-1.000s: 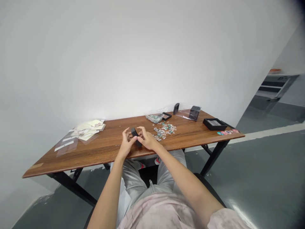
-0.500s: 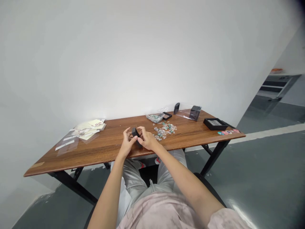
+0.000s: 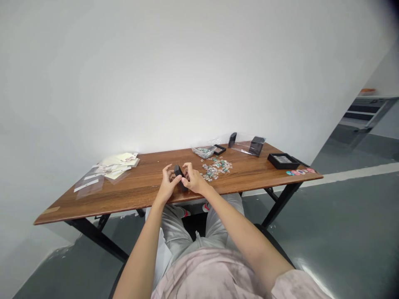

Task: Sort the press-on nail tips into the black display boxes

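Note:
Between my two hands a small black box (image 3: 178, 172) stands on edge, just above or on the table near its front edge. My left hand (image 3: 167, 182) grips it from the left with thumb and curled fingers. On the other side my right hand (image 3: 193, 180) holds it, thumb near the left thumb. The fingers partly hide the box, so its contents, if any, cannot be made out. Just right of my right hand lies a scatter of small clear and green pieces (image 3: 218, 167).
Behind the scatter sit a clear tray of similar pieces (image 3: 204, 153) and a small black frame (image 3: 220, 149). Farther right are a plastic bag with black boxes (image 3: 257, 145), a black tray (image 3: 282, 161) and round badges (image 3: 301, 172). Cream cards (image 3: 120, 164) and clear sleeves (image 3: 89, 182) lie left.
The view has shifted slightly. Both hands still hold the black box in nearly the same place, and its tilt looks a little different.

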`<state>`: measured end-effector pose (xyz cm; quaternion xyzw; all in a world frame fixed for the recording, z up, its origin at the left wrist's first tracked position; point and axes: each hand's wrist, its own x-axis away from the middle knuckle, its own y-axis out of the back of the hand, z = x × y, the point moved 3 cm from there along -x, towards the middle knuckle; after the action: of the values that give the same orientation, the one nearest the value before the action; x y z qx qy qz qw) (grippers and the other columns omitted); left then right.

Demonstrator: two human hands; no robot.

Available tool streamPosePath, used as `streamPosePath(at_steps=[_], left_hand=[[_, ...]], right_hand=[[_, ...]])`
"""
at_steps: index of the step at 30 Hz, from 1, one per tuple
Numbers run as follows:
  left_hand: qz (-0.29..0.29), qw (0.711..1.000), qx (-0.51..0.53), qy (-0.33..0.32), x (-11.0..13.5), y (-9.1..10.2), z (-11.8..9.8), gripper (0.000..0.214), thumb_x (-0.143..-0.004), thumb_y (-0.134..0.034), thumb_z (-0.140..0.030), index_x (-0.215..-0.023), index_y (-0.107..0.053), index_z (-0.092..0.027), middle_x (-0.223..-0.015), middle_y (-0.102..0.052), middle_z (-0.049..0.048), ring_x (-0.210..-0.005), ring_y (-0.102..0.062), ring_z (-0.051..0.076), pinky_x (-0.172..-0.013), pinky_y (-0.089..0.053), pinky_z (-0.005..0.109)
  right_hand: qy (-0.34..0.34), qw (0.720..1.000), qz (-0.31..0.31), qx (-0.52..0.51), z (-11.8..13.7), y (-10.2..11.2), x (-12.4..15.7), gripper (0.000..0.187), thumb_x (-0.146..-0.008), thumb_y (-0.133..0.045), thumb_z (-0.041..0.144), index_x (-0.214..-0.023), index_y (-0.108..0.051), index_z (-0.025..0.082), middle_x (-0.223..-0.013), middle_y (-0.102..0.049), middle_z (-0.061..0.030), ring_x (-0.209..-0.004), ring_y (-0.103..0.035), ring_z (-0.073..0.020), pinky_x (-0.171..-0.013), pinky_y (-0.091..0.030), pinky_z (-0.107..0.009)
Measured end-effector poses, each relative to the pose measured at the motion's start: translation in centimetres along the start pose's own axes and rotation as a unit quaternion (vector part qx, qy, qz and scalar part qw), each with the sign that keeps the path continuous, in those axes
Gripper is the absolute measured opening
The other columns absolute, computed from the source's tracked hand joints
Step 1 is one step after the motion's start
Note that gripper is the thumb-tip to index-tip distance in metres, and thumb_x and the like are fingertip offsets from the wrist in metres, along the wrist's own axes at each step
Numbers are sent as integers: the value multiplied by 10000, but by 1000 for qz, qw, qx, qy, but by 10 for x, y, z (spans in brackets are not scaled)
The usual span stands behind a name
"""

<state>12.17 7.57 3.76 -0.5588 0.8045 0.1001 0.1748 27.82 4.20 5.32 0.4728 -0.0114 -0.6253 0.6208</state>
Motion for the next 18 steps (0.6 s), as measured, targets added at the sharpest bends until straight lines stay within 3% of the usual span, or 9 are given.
streamPosePath(at_steps=[18], left_hand=[[9,1000,-6,-11,0,1,-2,672,-797,-766,-499,-1292,-372,-273,-1147,-606,42,-1030,-652,202,-968,-485,393]], right_hand=[[-18,1000,-3,-6,2,1,0,406,-894,-487,544,-1076,-287,240,-808,-583,-3,-657,-628,-230,-618,-475,-328]])
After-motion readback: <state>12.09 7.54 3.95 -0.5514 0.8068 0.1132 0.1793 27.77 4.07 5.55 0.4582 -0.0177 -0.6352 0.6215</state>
